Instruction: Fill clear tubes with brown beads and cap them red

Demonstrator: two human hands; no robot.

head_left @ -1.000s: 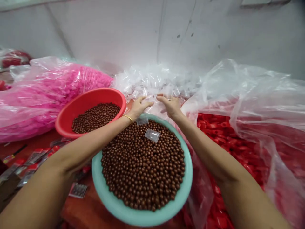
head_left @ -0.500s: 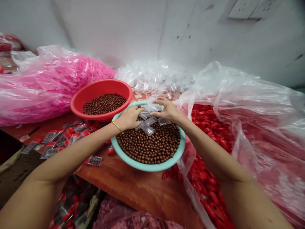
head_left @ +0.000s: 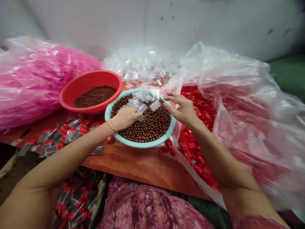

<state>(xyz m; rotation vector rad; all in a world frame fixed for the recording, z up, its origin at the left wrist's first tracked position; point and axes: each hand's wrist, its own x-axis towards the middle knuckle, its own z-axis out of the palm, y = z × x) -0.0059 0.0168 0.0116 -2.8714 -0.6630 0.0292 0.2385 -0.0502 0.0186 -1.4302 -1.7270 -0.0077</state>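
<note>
Back toward the right rim of the pale teal basin (head_left: 143, 145) comes the right hand (head_left: 183, 110), which half a second ago is among the clear plastic pieces (head_left: 156, 105) on the beads; the left hand (head_left: 127, 117) stays over the basin's left part. Against the first frame, which shows only two such pieces on the beads, several now lie there in a loose cluster, toward the far side of the basin.

The right grip is spread, thumb apart from the fingers, with nothing between them. The left grip is down at the near edge of the cluster, its fingertips by a clear piece and the brown beads (head_left: 149, 130); I cannot tell whether it pinches anything. A gold bracelet (head_left: 111, 126) circles the left wrist.

Left of the teal basin on the reddish desk (head_left: 140, 168) stands a red basin (head_left: 87, 78), with brown beads inside. Red-topped packs (head_left: 69, 133) lie in front of it. Beyond, near the wall, is a heap of clear pieces (head_left: 143, 65), with a pink-filled bag (head_left: 54, 68) to its left. Red parts (head_left: 196, 152) fill an open clear bag at the right.
</note>
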